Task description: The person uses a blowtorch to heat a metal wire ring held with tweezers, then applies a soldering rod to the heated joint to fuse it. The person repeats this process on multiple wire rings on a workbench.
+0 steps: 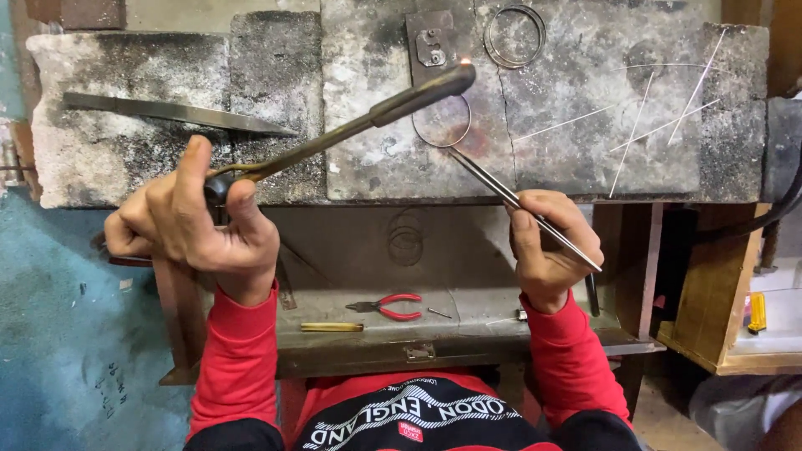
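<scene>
Nearest me, my left hand (196,219) grips the torch (351,125) and my right hand (551,246) pinches tweezers (518,203) at the desk (585,125) front edge. Both tips meet the wire ring (442,121) mid-slab; open stone lies beyond, rightward.

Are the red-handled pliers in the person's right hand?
No, the right hand holds long metal tweezers, while the red-handled pliers lie untouched on the lower tray between the arms.

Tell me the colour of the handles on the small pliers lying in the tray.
Red handles on the small pliers, seen clearly in the head view.
</scene>
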